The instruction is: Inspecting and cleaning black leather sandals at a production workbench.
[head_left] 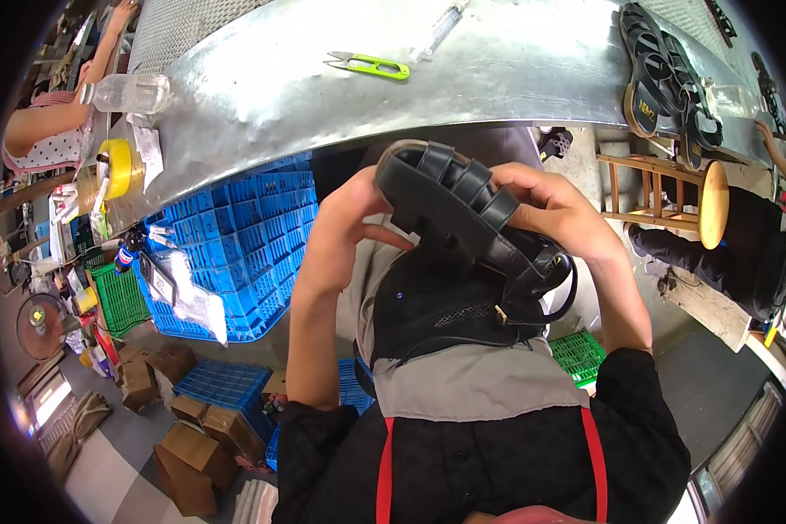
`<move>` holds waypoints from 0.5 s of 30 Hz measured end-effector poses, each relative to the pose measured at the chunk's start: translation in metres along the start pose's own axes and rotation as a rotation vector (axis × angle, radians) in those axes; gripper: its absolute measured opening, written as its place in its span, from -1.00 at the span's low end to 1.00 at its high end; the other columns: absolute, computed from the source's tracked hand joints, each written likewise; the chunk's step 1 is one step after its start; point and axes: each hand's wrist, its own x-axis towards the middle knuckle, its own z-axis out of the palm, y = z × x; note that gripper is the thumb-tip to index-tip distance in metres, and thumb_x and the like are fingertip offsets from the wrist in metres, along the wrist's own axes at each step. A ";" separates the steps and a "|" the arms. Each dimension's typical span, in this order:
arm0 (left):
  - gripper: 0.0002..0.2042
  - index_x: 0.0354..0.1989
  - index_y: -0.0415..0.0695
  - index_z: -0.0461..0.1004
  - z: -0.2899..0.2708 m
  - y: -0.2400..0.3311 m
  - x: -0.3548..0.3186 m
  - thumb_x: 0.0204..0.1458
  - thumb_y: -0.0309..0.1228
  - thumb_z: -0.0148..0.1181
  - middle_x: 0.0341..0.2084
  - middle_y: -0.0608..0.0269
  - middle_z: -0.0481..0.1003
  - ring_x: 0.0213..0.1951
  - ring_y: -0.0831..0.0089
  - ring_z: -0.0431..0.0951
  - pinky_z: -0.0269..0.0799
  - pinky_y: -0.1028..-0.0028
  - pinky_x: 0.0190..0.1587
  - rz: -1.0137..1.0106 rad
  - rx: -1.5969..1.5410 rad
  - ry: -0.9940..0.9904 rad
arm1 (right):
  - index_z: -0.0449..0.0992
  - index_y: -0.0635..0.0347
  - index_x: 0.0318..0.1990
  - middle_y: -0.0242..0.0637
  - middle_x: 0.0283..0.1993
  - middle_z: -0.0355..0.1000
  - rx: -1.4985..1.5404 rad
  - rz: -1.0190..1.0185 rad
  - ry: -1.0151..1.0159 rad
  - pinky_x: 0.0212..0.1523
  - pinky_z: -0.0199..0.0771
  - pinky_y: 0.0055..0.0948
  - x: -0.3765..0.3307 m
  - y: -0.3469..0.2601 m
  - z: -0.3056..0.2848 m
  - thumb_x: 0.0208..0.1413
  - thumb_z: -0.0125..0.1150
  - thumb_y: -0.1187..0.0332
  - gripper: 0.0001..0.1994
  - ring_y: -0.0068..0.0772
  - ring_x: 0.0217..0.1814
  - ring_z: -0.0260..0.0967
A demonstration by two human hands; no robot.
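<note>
Over my lap, both hands hold a black strappy sandal [485,205], its toe tilted up to the left and its buckled ankle strap hanging at the lower right. My left hand [349,223] grips the toe end along the sole's edge, fingers partly hidden behind it. My right hand [563,205] is closed around the straps on the other side, with fingertips at the strap edges. Below the sandal, a black piece with a mesh patch [437,306] lies on my grey apron [489,384]. I cannot make out what that piece is.
A metal table [271,87] spans the front, bearing lime-green thread snips [371,65], a clear syringe [439,31], black sandals [659,74] and a clear bottle [131,93]. Stacked blue crates [236,236] stand left, a wooden stool [664,196] right. Other people work at both sides.
</note>
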 end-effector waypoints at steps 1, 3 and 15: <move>-0.70 0.03 -0.29 0.49 0.003 -0.003 0.007 0.19 -0.40 0.08 -0.29 0.19 0.58 -0.22 0.45 0.58 0.59 0.43 -0.27 -0.003 -0.008 0.001 | 0.40 0.30 0.14 -0.31 -0.05 0.48 -0.036 -0.017 -0.003 0.01 0.38 -0.59 0.000 0.003 0.000 0.18 0.11 0.61 -0.64 -0.63 -0.04 0.39; -0.67 0.01 -0.27 0.50 0.009 -0.013 0.020 0.22 -0.27 0.15 -0.35 0.26 0.57 -0.40 0.58 0.54 0.49 0.57 -0.50 -0.062 0.201 -0.036 | 0.41 0.33 0.12 -0.30 -0.07 0.49 -0.074 -0.009 -0.013 0.01 0.39 -0.56 0.002 0.003 -0.001 0.17 0.13 0.60 -0.66 -0.62 -0.04 0.40; -0.67 -0.06 -0.23 0.51 0.022 -0.061 0.060 0.23 -0.18 0.15 -0.24 0.28 0.55 -0.22 0.61 0.51 0.44 0.53 -0.11 -0.172 -0.159 0.016 | 0.48 0.34 0.02 -0.36 -0.15 0.51 0.114 0.149 0.120 -0.07 0.40 -0.59 0.030 0.020 -0.013 0.25 0.12 0.45 -0.77 -0.65 -0.11 0.40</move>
